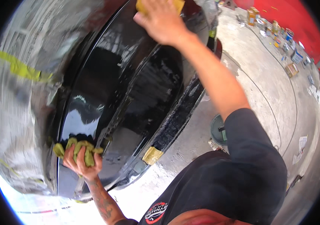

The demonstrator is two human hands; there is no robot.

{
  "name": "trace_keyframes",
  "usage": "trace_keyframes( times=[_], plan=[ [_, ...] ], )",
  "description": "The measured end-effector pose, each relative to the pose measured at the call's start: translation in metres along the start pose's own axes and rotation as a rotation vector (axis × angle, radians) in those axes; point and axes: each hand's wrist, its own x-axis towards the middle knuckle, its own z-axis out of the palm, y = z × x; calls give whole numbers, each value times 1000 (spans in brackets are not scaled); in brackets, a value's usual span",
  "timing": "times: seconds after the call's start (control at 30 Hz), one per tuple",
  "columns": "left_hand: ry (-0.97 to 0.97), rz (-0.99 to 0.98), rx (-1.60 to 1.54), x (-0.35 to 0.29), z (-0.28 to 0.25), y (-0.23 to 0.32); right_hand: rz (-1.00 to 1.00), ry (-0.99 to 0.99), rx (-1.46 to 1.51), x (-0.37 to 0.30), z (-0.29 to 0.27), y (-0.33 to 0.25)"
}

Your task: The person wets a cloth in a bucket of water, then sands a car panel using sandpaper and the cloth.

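My left hand is closed on a crumpled olive-yellow cloth and presses it to the lower left of a glossy black car panel. Wet-looking streaks and reflections show on the panel. At the top of the view, my right hand lies on a flat yellow cloth, holding it against the panel's far end; the fingertips are cut off by the picture's edge. A small tan patch sits on the panel's lower right edge, apart from both hands.
Masking sheet with yellow-green tape covers the car on the left. A dark green round lid or container stands on the concrete floor. A thin cable crosses it. Cans and boxes line a red surface at far right.
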Motion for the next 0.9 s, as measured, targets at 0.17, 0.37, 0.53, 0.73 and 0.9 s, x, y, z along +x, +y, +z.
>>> trace_keyframes(
  times=[0.17, 0.37, 0.53, 0.73, 0.9],
  plan=[
    [6, -91, 44, 39, 8, 18, 204, 124, -29, 28, 6, 4],
    [84, -119, 129, 93, 26, 15, -338, -151, 111, -164, 5, -235],
    [42, -185, 134, 38, -4, -12, -254, -39, -25, -140, 4, -190],
    [110, -172, 174, -24, -34, -52, -283, -195, 286, -200, 11, -303],
    [207, -133, 134, -47, -33, -71, -658, -270, 145, -238, 24, -325]
  ],
)
